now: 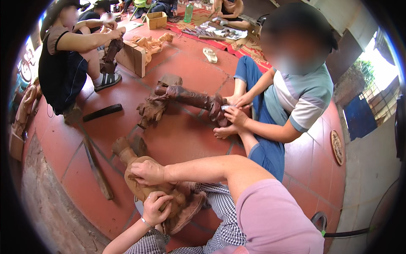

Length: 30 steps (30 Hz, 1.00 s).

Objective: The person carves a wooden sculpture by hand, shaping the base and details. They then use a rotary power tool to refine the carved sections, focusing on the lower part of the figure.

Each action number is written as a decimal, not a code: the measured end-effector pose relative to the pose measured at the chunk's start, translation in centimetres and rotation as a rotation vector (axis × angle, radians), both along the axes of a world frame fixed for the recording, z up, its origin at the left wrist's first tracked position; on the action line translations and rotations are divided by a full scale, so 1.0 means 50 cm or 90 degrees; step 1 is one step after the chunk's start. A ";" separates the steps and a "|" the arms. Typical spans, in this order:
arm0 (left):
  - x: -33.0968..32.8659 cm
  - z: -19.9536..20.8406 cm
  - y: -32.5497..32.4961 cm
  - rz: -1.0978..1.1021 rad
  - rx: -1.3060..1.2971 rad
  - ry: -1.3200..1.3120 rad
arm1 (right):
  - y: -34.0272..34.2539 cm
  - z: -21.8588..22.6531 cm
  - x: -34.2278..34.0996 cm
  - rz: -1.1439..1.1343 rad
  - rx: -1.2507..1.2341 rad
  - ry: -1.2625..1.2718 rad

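A brown wooden carving [123, 152], vase-like with a narrow neck and a rounded body, lies tilted across my lap. Carved lumps and a ridged base show at its near end. My right hand [148, 171] presses on the upper body of the carving, its fingers closed and bent down against the wood. Anything small pinched under those fingers is hidden. Lower down, my left hand [156, 208], with a band at the wrist, is curled beside the carving's near part, thumb and fingers drawn together. What it grips, if anything, cannot be made out.
A wooden bar [98, 171] and a dark stick [102, 112] lie on the red tiles. At right, a seated person [292, 99] works on a dark carved piece [186, 94]. Another person [63, 59] sits far left near a wooden block [132, 57]. A sandal [209, 55] lies beyond.
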State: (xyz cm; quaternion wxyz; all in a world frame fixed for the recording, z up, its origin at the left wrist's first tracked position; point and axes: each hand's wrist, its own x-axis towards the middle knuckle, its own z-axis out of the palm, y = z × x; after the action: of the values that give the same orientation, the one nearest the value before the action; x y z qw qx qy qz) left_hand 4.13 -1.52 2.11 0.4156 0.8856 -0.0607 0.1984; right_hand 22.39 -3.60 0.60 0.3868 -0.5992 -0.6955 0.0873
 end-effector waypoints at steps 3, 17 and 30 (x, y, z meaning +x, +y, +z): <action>-0.010 0.005 0.011 0.005 0.005 0.006 | -0.027 -0.008 0.005 -0.011 0.044 -0.002; -0.007 -0.006 0.009 0.003 0.013 -0.011 | -0.063 -0.009 0.038 0.041 0.042 -0.061; -0.010 -0.009 0.014 -0.010 0.006 -0.009 | -0.049 -0.005 0.031 0.049 0.024 -0.048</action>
State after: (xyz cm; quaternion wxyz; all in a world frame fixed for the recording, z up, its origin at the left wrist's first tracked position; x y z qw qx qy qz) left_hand 3.61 -0.82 1.64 0.4128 0.8854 -0.0719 0.2012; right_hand 23.93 -6.05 0.34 0.3682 -0.5676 -0.7334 0.0664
